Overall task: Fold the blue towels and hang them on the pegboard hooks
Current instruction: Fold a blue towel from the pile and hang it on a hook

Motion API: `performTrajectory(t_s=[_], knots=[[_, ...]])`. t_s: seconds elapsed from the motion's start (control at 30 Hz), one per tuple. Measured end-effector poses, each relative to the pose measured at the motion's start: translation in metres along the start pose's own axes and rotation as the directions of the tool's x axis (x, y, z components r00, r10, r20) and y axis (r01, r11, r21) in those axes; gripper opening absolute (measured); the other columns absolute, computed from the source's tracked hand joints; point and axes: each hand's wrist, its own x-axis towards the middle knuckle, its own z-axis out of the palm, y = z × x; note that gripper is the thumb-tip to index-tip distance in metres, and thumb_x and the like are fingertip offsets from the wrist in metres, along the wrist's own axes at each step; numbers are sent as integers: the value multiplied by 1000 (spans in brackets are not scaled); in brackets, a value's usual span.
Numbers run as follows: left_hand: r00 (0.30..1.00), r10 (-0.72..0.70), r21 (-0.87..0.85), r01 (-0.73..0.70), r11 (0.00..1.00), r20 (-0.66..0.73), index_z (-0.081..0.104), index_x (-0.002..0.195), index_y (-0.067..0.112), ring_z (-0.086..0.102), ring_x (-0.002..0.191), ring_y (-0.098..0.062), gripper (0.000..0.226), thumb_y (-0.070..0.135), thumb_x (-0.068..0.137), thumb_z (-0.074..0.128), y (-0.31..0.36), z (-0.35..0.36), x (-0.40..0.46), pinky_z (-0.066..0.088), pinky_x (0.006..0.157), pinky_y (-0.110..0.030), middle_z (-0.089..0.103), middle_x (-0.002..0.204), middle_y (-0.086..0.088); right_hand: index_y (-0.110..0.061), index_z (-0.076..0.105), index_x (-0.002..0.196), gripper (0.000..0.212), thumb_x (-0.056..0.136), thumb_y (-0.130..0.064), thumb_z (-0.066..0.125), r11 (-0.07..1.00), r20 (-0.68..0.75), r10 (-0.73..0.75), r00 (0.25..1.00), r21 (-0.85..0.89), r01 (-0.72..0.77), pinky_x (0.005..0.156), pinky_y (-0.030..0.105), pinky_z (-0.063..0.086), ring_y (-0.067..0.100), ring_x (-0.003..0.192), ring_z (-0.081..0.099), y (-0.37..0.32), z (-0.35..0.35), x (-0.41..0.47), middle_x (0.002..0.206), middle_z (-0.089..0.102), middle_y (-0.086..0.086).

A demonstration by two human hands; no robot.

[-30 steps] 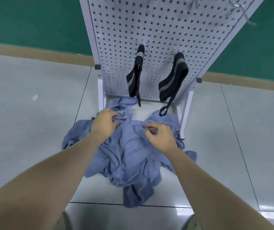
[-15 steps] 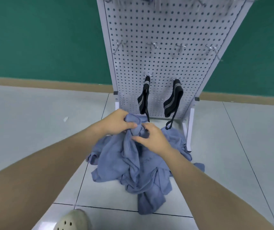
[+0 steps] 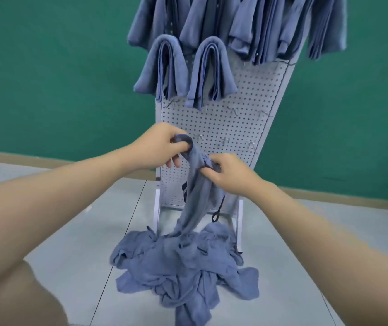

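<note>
- Blue towel (image 3: 196, 196) gripped at its bunched top by left hand (image 3: 162, 147) and right hand (image 3: 229, 172), tail in the floor pile (image 3: 183, 267) before the pegboard (image 3: 223, 123)
- Lifting may drag tangled neighbours along

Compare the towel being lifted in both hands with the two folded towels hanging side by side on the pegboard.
The lifted towel is bunched into a twisted rope; the hanging folded towels lie in neat layers. The lifted towel is gripped by the left hand and right hand; the folded ones drape on the pegboard, untouched. Its lower end trails into the pile on the floor; theirs hang free. All are the same blue cloth.
</note>
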Motion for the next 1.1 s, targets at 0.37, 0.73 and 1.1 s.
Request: performTrajectory(t_s=[0.37, 0.73, 1.1], knots=[[971, 30, -412, 72, 909, 236, 70, 119, 13, 71, 113, -15, 35, 22, 88, 82, 5, 47, -13, 56, 97, -29, 77, 116, 3, 2, 42, 71, 46, 96, -29, 66, 939, -288, 127, 949, 343, -21, 52, 26, 25, 11, 58, 30, -21, -72, -20, 62, 34, -2], [961, -150, -441, 242, 864, 234, 71, 115, 14, 72, 112, -23, 24, 22, 93, 75, -14, 71, -3, 49, 108, -55, 78, 114, -1, -10, 40, 66, 53, 96, -40, 71, 926, -275, 236, 932, 354, -130, 52, 29, 20, 14, 57, 25, 31, -66, -18, 63, 30, 3], [958, -173, -530, 272, 803, 229, 54, 94, 11, 73, 83, -19, 21, 10, 92, 75, -19, 69, 7, 57, 68, -26, 77, 93, -9, -17, 33, 62, 56, 94, -41, 73, 956, -254, 173, 952, 277, -100, 50, 26, 23, 13, 54, 26, 39, -54, -4, 58, 30, -1]])
